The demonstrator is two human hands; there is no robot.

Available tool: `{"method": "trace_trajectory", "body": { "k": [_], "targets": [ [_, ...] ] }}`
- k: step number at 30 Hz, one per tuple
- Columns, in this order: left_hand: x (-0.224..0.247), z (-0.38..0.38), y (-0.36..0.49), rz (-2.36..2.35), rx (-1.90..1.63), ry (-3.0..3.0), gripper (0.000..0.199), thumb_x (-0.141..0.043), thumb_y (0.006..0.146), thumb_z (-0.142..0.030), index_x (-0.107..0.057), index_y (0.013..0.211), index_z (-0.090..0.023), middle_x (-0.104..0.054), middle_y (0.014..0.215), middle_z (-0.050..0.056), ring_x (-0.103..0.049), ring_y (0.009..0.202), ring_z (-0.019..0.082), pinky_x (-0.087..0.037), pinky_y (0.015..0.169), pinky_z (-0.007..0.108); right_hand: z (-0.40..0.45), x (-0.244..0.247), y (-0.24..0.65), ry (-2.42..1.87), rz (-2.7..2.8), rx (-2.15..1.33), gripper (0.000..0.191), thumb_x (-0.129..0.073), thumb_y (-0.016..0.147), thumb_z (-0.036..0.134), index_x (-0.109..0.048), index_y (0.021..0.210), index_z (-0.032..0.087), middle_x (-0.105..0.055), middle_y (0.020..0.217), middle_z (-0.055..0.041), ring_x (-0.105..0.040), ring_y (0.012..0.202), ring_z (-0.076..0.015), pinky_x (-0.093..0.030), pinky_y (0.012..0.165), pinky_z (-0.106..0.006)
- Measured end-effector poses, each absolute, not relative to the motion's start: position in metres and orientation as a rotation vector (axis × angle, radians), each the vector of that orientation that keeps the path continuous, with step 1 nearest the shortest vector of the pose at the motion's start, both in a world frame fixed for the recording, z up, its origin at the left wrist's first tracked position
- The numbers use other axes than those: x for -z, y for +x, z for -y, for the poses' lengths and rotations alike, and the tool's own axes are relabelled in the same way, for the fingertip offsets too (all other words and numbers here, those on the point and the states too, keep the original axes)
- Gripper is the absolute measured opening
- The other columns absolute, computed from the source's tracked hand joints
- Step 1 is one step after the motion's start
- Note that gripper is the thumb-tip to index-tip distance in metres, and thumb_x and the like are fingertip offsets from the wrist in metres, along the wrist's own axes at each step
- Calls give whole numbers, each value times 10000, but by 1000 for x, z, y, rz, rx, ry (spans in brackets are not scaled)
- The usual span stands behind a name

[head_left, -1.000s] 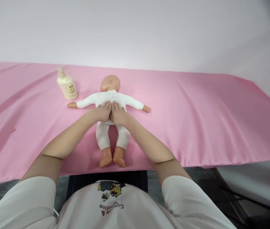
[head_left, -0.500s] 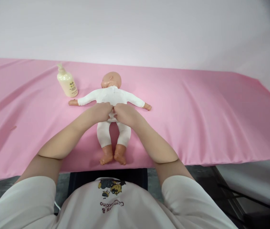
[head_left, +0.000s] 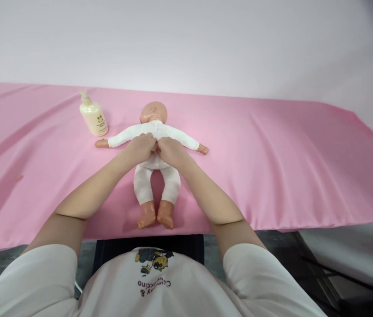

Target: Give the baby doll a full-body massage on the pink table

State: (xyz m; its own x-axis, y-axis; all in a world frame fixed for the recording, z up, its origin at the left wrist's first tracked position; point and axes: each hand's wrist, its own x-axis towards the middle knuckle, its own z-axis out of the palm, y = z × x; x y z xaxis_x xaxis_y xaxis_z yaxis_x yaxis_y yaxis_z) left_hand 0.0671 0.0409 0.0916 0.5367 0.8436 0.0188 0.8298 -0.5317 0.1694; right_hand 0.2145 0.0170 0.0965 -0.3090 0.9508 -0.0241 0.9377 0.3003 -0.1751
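Note:
A baby doll (head_left: 155, 164) with white-covered body and limbs lies on the pink cloth, apparently on its front, arms spread and head turned to the left. My left hand (head_left: 143, 147) rests on the middle of its back, fingers curled in and closed. Beside it, almost touching at the knuckles, my right hand (head_left: 170, 152) is closed in the same way. Both hands seem to pinch the doll's back along its midline, though most fingertips are hidden beneath them. The doll's bare feet point toward me.
A cream pump bottle (head_left: 94, 116) stands left of the doll's head, close to its outstretched arm. Pink cloth (head_left: 272, 163) covers the table, with folds at both sides. A white wall (head_left: 186, 44) rises behind the table.
Both hands have moved a little up the doll's back toward its head, staying closed and side by side. The doll and the bottle have stayed in place.

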Motion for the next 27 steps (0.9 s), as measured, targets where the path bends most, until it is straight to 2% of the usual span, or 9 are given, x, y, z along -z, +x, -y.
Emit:
{"method": "trace_trajectory", "body": {
  "k": [3,7,15,18,20,23,27],
  "targets": [
    [-84,-49,67,-1473,-176,2681,316,-476,1000,-198,-710,1207,-156,-674,1246,149,-645,1118,299,-515,910,418,-24,-92,219,-1786,2437,-207,270,-504,985,103,-767,1035,136,-777,1088,-161,-698,943,-255,-442,764,-312],
    [-74,-58,66,-1474,-184,2706,338,-404,1023,-190,-704,1174,-152,-663,1228,148,-617,1097,292,-510,908,415,-36,-82,224,-1720,2420,-222,271,-482,972,72,-729,1075,110,-761,1118,-166,-679,976,-249,-452,803,-316],
    [-62,-70,70,-1527,-373,2688,355,-398,1023,-193,-664,1251,-133,-639,1397,183,-568,1270,325,-483,1071,471,-62,-57,231,-1603,2345,-134,314,-448,987,116,-668,1211,98,-673,1281,-171,-608,1178,-296,-489,1034,-382],
    [-52,-76,69,-1518,-566,2644,462,-393,1030,-194,-559,1452,-104,-504,1610,181,-446,1493,316,-386,1228,482,-68,-48,233,-1524,2257,-98,413,-453,990,134,-613,1369,89,-619,1422,-174,-548,1319,-290,-436,1161,-388],
    [-44,-80,69,-1514,-571,2588,540,-384,1041,-202,-455,1559,-67,-413,1691,175,-349,1588,297,-293,1308,466,-72,-41,234,-1522,2219,-99,474,-439,1004,150,-570,1454,76,-570,1511,-175,-503,1404,-284,-380,1233,-396],
    [-35,-84,68,-1499,-516,2527,597,-360,1061,-227,-353,1625,-30,-327,1737,175,-258,1642,291,-210,1350,467,-77,-31,233,-1550,2194,-131,523,-430,1029,196,-519,1527,64,-480,1620,-181,-431,1508,-285,-320,1292,-420],
    [-37,-86,69,-1518,-486,2513,621,-362,1054,-230,-322,1646,-47,-277,1754,180,-222,1657,304,-205,1351,487,-76,-34,232,-1607,2189,-184,569,-415,1054,220,-437,1600,62,-364,1711,-185,-327,1599,-270,-265,1330,-426]
  ]
}}
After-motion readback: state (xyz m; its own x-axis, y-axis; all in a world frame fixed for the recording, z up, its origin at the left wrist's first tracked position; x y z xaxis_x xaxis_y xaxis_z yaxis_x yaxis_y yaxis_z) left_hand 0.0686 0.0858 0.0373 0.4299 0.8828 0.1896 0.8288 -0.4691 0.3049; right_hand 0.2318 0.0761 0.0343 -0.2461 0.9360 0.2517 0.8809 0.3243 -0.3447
